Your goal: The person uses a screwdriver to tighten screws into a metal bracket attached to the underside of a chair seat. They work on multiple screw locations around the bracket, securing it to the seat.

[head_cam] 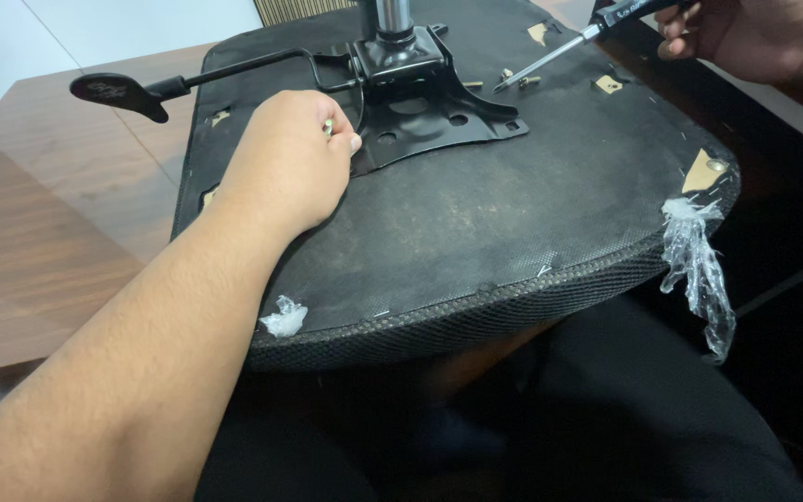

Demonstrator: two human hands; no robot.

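Small silver bolt (328,126): pinched between thumb and fingertips of the left hand (288,163), right at the near-left corner of the black stamped-metal mounting plate (417,110).
Step in hand: by the look of it, seating the bolt at that corner of the plate — not yet driven.
Next move calls for: keeping the bolt upright over the plate's corner hole, then the driver tip brought across onto its head; a judgement only.
Left hand: curled into a loose fist, knuckles up, forearm reaching in from the lower left, heel of the palm resting on the black fabric underside of the upturned chair seat (476,232).
Right hand (745,37): at the top right edge, fingers wrapped closed round the handle of the black-handled screwdriver (559,51), shaft angled down and left.
Screwdriver tip: just beside two more loose silver bolts (517,79) lying on the fabric near the plate's right side — touching or not, cannot tell.
Plate: centred on the seat, chrome gas-lift column (393,16) rising from it, black height lever with paddle grip (123,93) sticking out left.
Seat edge: mesh rim with scraps of clear plastic wrap (699,270) hanging at the right.
Underneath: brown wooden table (48,204).
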